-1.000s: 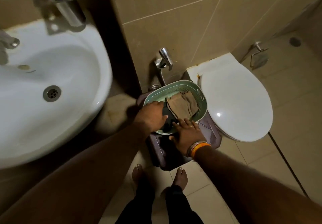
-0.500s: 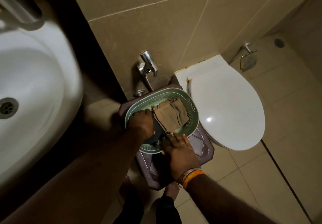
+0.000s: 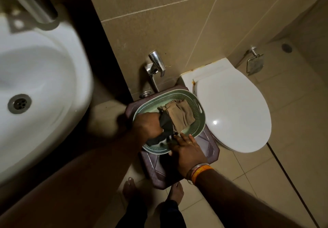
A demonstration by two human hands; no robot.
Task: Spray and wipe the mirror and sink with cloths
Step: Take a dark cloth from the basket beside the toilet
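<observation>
A pale green oval basket (image 3: 199,121) sits on a dark brown stool (image 3: 209,149) between the sink and the toilet. Inside lie a tan cloth (image 3: 181,116) and a dark cloth (image 3: 166,124). My left hand (image 3: 147,125) is closed on the dark cloth, which bunches up out of the basket. My right hand (image 3: 188,150) rests flat on the basket's near rim, fingers reaching in beside the dark cloth. The white sink (image 3: 40,89) with its drain (image 3: 19,103) fills the left side. No mirror is in view.
A white toilet (image 3: 234,110) with closed lid stands right of the stool. A chrome wall tap (image 3: 156,64) with a hose is above the basket. A chrome holder (image 3: 254,62) hangs on the far wall. My bare feet (image 3: 174,192) stand on the tiled floor below the stool.
The view has swung slightly, bringing the sink drain back into sight. My left hand has gathered the dark cloth higher out of the basket. My right hand stays on the rim.
</observation>
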